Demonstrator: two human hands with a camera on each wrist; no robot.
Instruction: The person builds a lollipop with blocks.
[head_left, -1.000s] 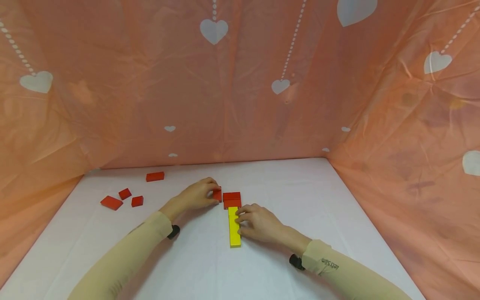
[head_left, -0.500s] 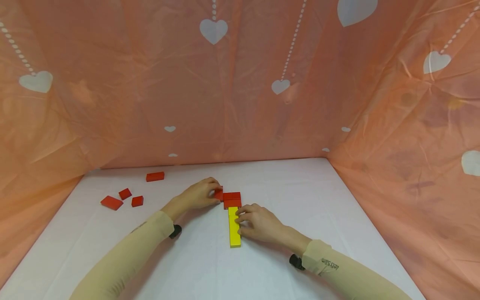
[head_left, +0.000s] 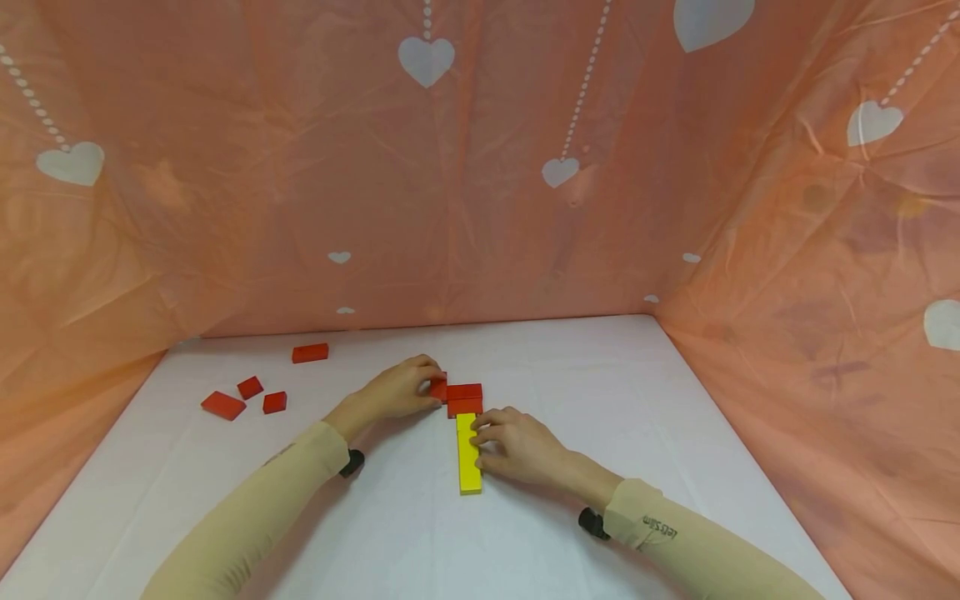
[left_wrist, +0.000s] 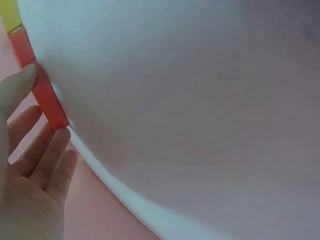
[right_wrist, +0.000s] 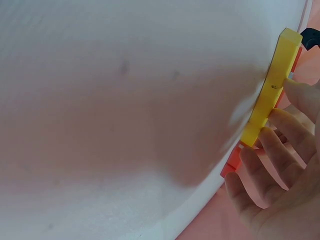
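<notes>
Angles the left forearm [head_left: 251, 517] and the right forearm [head_left: 697, 542] inward from the bottom edge of the head view. Sets the left hand [head_left: 397, 389] farther forward, palm facing right, with thumb [left_wrist: 20, 89] and fingertips [left_wrist: 62, 135] opposed in a pinch. Places the right hand [head_left: 522, 447] lower, palm facing left, fingers [right_wrist: 282, 157] gently bent and spaced apart, tips pointing leftward.

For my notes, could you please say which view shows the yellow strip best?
The right wrist view: the yellow strip looks largest, both ends visible. The head view shows it smaller, partly behind right-hand fingers; the left wrist view catches only one end.
</notes>
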